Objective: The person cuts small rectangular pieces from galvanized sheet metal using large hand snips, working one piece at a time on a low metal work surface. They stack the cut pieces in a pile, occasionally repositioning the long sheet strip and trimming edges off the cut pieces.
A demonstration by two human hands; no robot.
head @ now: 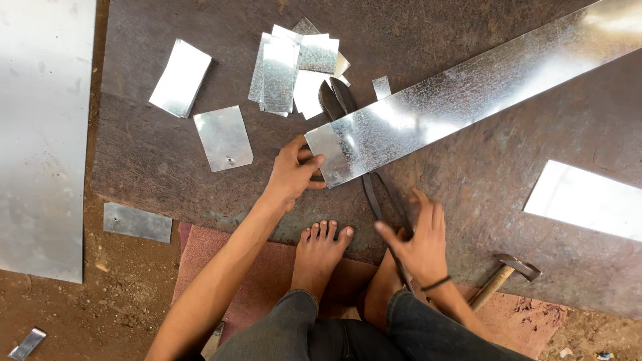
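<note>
A long shiny strip of sheet metal (468, 93) runs from the top right down to the middle of a dark rusty plate (508, 180). My left hand (293, 172) pinches the strip's near end. Large tin snips (340, 100) lie under the strip, their blades poking out above it and their long handles (384, 200) running down toward me. My right hand (418, 244) rests on the handles with its fingers spread. My bare feet (321, 251) sit at the plate's near edge.
Several cut metal rectangles (287, 67) are piled at the top, with two more (180, 77) (224, 137) lying to the left. A hammer (505, 274) lies at the right. A large metal sheet (40, 134) covers the ground at the left. Another sheet piece (588, 200) lies at the right.
</note>
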